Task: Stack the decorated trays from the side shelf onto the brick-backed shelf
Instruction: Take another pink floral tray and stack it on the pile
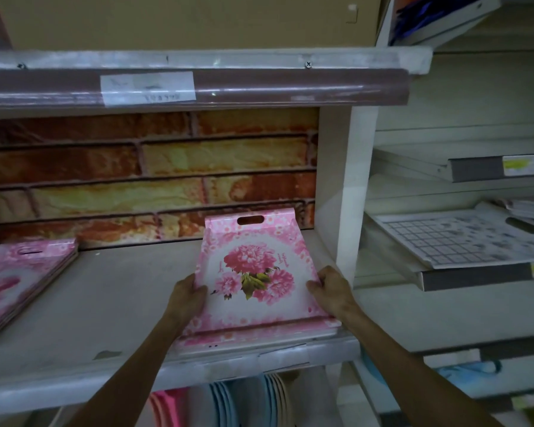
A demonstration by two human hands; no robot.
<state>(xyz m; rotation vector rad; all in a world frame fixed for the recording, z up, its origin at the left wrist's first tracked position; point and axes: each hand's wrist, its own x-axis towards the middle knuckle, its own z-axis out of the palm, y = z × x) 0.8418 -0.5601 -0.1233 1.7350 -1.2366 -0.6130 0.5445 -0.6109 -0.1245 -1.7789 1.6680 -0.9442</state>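
From the head view I see both hands on a pink flowered tray [253,272] that lies on top of a small stack of like trays [259,335] at the right end of the brick-backed shelf [105,303]. My left hand [187,295] grips its left edge, thumb curled over the top; my right hand [330,289] grips the right edge with fingers curled onto the face. The tray's far end, with its handle slot, tilts up against the brick panel [148,174]. The white upright [349,186] stands just beside my right hand. A second pile of pink trays [22,275] sits at the shelf's left end, well apart. On the side shelf [475,275] to the right lies a grey patterned tray [457,235]. Below, coloured plates [244,399] stand on edge.
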